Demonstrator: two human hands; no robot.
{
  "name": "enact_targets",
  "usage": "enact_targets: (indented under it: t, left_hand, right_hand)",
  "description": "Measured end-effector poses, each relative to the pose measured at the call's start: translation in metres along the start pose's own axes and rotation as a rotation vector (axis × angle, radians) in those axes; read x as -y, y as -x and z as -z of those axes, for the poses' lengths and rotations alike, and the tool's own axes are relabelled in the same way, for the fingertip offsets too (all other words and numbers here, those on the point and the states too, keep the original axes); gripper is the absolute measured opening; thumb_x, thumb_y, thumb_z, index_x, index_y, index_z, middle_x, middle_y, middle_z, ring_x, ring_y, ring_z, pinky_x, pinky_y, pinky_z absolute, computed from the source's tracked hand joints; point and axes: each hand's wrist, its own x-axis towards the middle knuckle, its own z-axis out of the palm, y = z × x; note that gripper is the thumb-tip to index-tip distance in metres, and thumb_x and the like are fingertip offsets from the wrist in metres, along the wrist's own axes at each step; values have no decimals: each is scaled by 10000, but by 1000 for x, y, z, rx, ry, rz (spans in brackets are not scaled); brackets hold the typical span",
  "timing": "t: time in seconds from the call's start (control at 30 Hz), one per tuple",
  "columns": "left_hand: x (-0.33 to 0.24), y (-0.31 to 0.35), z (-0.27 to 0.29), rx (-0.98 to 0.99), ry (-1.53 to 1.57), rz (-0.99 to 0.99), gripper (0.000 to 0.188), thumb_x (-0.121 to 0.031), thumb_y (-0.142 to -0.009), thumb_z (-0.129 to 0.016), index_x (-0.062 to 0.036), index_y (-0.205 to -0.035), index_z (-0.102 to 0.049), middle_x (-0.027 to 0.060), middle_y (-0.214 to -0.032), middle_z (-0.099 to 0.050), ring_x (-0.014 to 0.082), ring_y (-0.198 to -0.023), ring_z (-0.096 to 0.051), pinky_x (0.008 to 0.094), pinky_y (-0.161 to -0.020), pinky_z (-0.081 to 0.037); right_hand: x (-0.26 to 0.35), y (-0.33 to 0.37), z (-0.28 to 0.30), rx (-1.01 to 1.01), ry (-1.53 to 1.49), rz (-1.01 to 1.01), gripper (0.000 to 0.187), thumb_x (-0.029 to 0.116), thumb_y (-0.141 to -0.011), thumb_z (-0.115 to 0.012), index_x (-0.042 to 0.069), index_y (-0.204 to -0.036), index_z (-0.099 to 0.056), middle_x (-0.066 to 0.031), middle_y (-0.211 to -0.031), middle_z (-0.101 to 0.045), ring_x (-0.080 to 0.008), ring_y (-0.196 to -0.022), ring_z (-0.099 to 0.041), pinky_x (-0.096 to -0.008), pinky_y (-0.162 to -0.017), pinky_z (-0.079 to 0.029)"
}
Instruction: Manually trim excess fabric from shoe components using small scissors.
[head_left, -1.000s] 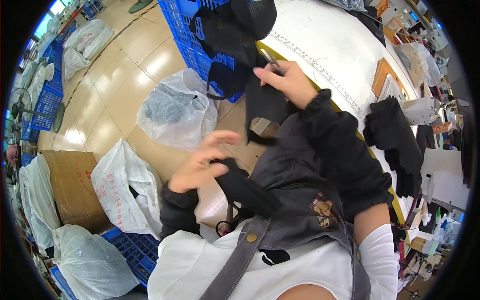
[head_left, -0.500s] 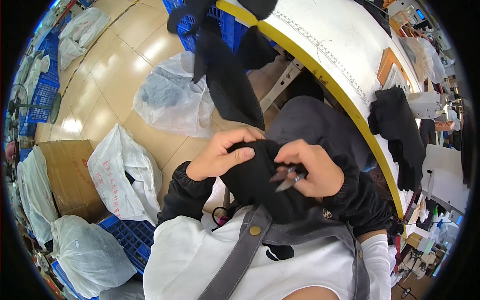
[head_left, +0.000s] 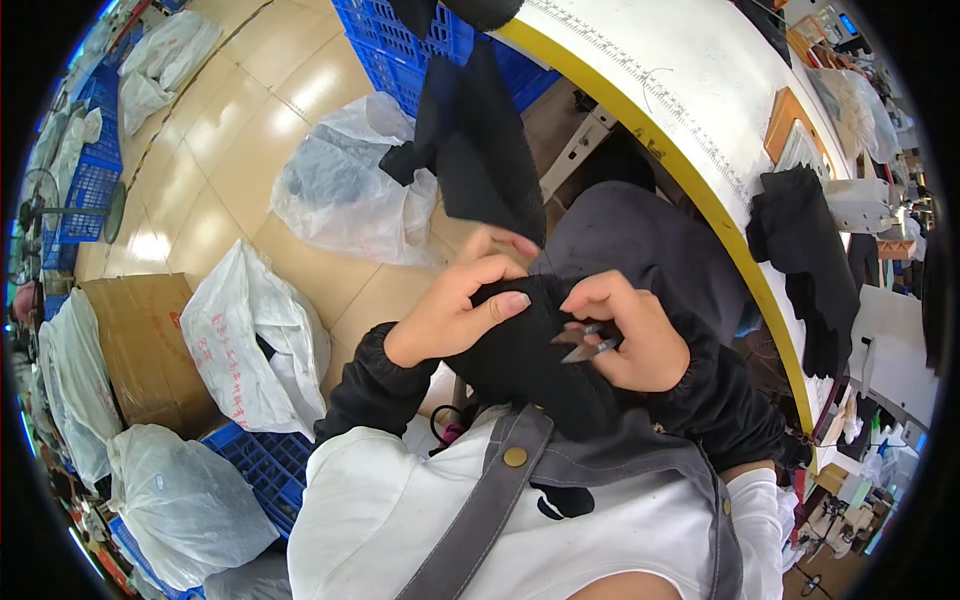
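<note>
A piece of black fabric (head_left: 515, 350) lies over my lap, below my chest. Its far edge is gripped by my left hand (head_left: 455, 305), thumb on top and fingers curled behind. In my right hand (head_left: 635, 335) is a pair of small metal thread snips (head_left: 585, 345), blades pointing left over the fabric. The thumb and forefinger of that hand come close to the cloth; whether they pinch it I cannot tell. Just beyond my hands, more black fabric pieces (head_left: 485, 150) hang down in a string from the table edge.
A white table (head_left: 650, 90) with a yellow edge and a printed ruler curves along the right, bearing a stack of black fabric (head_left: 805, 270). Blue crates (head_left: 400, 60) stand beyond. Plastic bags (head_left: 345, 190) and a cardboard box (head_left: 150, 350) sit on the tiled floor at left.
My left fingers have shifted slightly right along the fabric's edge. The snips have turned a little, their blades pointing more to the left. The hanging pieces sit lower and further right.
</note>
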Motion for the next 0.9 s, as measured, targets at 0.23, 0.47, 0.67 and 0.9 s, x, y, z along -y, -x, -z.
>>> enact_targets:
  t: [0.23,0.47,0.67,0.9]
  left_hand:
    - [-4,3,-18,-303,-61,-110,324,-306,-845,-600,12,-845,-538,227,-1187,-419,331,-1027,-531,364,-839,-435]
    - [-3,-2,-5,-17,86,-152,282,-265,-855,-591,6,-826,-518,306,-1369,-239,392,-1197,-392,429,-930,-375]
    - [-5,-3,-5,25,104,-157,263,-246,-849,-600,5,-825,-524,309,-1369,-232,385,-1198,-391,439,-942,-356]
    - [-5,-5,-3,22,132,-166,259,-233,-847,-602,12,-823,-524,320,-1359,-237,378,-1198,-393,444,-947,-356]
  right_hand:
    - [-9,-1,0,-75,-62,-61,372,-97,-687,-571,21,-1002,-414,-124,-824,-624,-195,-763,-631,-247,-694,-451]
    - [-8,-7,19,31,-171,-120,284,80,-793,-629,19,-990,-434,-98,-805,-619,-139,-732,-591,-247,-694,-442]
    - [-25,-35,40,266,-346,-406,388,355,-913,-504,11,-773,-615,7,-597,-484,-57,-587,-423,-222,-543,-348]
    - [-26,-58,37,468,-373,-432,367,328,-895,-548,26,-700,-626,41,-552,-455,-35,-537,-379,-208,-499,-307]
